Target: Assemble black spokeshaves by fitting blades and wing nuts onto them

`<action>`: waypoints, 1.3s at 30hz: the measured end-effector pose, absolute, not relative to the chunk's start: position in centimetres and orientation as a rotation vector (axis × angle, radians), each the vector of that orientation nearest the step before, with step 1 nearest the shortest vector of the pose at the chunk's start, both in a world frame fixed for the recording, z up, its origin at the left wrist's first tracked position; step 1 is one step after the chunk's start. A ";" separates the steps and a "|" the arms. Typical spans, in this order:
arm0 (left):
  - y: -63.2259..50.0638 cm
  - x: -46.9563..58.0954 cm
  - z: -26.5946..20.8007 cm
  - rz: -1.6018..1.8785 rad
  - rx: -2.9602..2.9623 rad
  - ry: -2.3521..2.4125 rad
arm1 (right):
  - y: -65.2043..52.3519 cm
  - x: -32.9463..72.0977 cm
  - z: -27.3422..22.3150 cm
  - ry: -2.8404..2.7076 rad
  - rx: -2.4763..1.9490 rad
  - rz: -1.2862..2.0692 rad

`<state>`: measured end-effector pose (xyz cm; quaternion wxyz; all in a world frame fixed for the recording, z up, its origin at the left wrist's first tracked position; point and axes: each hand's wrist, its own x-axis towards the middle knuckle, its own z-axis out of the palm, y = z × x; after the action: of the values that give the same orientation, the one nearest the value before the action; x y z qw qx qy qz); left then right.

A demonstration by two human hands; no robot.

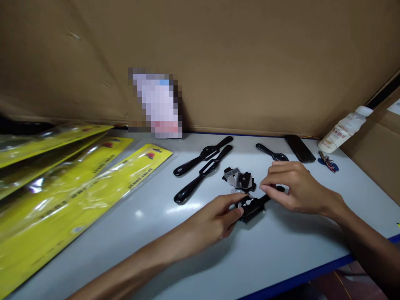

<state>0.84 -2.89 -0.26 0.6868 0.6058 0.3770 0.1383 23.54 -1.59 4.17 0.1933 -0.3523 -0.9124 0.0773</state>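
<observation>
Yellow-backed plastic packs (103, 196) overlap at the far left of both hands, covering that end of the glossy pale tabletop (150, 208). Brown cardboard walls (250, 75) rise beyond the hands. Two black tools (190, 189) lie past the left hand (223, 216), whose thumb and fingers hold a similar black tool (251, 210) low over the surface; loose metal plates (243, 180) sit just beyond. Over its handle, the right hand (295, 185) curls narrowly, grip uncertain. Farther right stands a tilted-looking bottle (340, 131).
</observation>
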 end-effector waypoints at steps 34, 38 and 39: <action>-3.0 0.9 -0.1 0.340 1.392 0.849 | -2.6 22.5 2.8 -2.564 -0.977 0.228; -2.8 1.0 0.1 0.307 1.395 0.872 | -2.9 22.1 2.8 -2.590 -0.986 0.279; -2.8 1.1 0.1 0.297 1.395 0.879 | -2.9 22.0 2.8 -2.590 -0.991 0.318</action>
<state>1.07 -2.82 0.14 0.6691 0.6187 0.3900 0.1317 22.04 -2.94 2.84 0.1744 -0.3496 -0.9136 0.1123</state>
